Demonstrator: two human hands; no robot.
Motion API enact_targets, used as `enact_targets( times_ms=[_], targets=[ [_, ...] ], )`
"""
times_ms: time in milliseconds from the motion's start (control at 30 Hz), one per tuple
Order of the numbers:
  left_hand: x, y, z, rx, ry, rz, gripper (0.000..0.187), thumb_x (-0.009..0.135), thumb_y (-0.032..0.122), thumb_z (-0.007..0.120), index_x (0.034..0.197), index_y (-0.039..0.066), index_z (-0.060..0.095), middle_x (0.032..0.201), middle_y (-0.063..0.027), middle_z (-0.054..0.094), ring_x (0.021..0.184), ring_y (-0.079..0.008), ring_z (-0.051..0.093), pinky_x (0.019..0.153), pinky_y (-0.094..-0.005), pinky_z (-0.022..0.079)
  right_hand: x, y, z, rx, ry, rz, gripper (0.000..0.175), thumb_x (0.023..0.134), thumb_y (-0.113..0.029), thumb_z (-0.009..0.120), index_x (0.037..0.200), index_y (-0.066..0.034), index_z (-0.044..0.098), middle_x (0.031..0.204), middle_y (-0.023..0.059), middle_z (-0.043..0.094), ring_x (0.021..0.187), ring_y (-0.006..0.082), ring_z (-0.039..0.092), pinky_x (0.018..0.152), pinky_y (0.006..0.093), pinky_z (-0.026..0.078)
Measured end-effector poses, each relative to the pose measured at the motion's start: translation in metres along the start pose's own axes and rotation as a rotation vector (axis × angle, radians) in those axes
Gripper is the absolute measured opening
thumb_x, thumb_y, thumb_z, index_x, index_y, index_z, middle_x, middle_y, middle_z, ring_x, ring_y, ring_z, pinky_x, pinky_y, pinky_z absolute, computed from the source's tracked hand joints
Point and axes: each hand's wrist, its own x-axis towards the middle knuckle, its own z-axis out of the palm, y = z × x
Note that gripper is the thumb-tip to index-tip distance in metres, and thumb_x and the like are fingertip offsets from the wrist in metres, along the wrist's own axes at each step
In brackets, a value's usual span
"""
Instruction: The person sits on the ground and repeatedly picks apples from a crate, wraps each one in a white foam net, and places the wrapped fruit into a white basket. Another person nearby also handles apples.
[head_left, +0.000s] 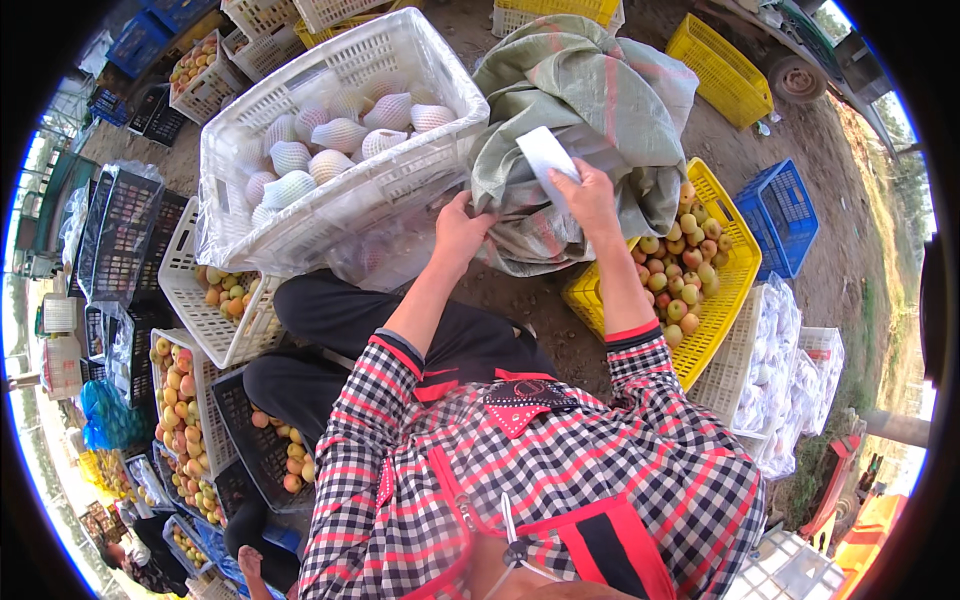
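In my right hand (586, 196) is a flat white piece (546, 159), probably a flattened foam fruit sleeve, pinched at its lower end over the mouth of a green-grey woven sack (577, 82). My left hand (459, 231) is at the sack's near left edge, thumb and forefinger apart; whether it grips the cloth is unclear. Left of the sack, a white plastic crate (337, 191) lined with clear film holds several fruits in foam net sleeves (339, 135). On the sack's right, a yellow crate (731, 300) contains bare red-and-yellow apples (679, 281).
A blue crate (778, 217) and another yellow crate (720, 71) stand on the dirt ground to the right. Bagged fruit (761, 382) fills white crates at lower right. Fruit-filled white (225, 315) and black crates (262, 435) flank my legs; another person's hand (250, 561) shows at lower left.
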Motion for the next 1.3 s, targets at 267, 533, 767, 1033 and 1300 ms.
enact_targets(
  times_ms=[267, 533, 767, 1033, 1300],
  targets=[
    [-0.039, 0.040, -0.002, -0.221, -0.015, 0.096, 0.049, 0.075, -0.002, 0.060, 0.125, -0.004, 0.057, 0.084, -0.0026, 0.066, 0.066, -0.0086, 0.057, 0.059, -0.0228, 0.044, 0.126, 0.000, -0.083, -0.819, -0.036, -0.280, 0.041, 0.078, -0.034, 0.062, 0.099, -0.0003, 0.069, 0.098, 0.0270, 0.067, 0.094, 0.0431, 0.064, 0.087, 0.0472, 0.050],
    [-0.058, 0.064, -0.055, -0.295, 0.127, 0.074, 0.048, 0.078, 0.003, 0.060, 0.126, 0.002, 0.057, 0.089, 0.0028, 0.067, 0.068, -0.0021, 0.051, 0.056, -0.0196, 0.036, 0.144, 0.016, -0.113, -1.092, 0.268, -0.307, 0.070, 0.087, -0.033, 0.062, 0.144, -0.0049, 0.034, 0.126, 0.0334, 0.053, 0.104, 0.0480, 0.061, 0.089, 0.0513, 0.051],
    [-0.042, 0.040, -0.012, -0.139, -0.023, 0.061, 0.049, 0.076, 0.005, 0.063, 0.124, -0.004, 0.057, 0.081, -0.0037, 0.066, 0.067, -0.0098, 0.056, 0.060, -0.0269, 0.046, 0.106, 0.023, -0.079, -1.007, -0.043, -0.207, 0.124, 0.064, -0.062, 0.078, 0.155, -0.0082, 0.012, 0.154, 0.0307, 0.024, 0.133, 0.0504, 0.040, 0.106, 0.0498, 0.041],
    [-0.049, 0.028, 0.014, 0.122, 0.006, 0.104, 0.048, 0.072, 0.013, 0.066, 0.119, 0.000, 0.061, 0.080, -0.0149, 0.065, 0.072, -0.0242, 0.062, 0.071, -0.0360, 0.049, 0.111, 0.031, -0.064, -1.424, -0.109, -0.310, 0.117, 0.059, -0.053, 0.086, 0.153, -0.0180, 0.025, 0.156, 0.0235, 0.023, 0.137, 0.0499, 0.032, 0.106, 0.0600, 0.038],
    [-0.051, 0.025, 0.014, 0.137, 0.091, 0.214, 0.043, 0.072, 0.011, 0.065, 0.114, 0.002, 0.064, 0.081, -0.0142, 0.067, 0.072, -0.0194, 0.061, 0.072, -0.0340, 0.049, 0.160, 0.058, -0.037, -1.305, -0.047, -0.032, 0.125, 0.057, -0.072, 0.078, 0.153, -0.0092, 0.029, 0.154, 0.0257, 0.030, 0.141, 0.0515, 0.024, 0.110, 0.0598, 0.033]
  ],
)
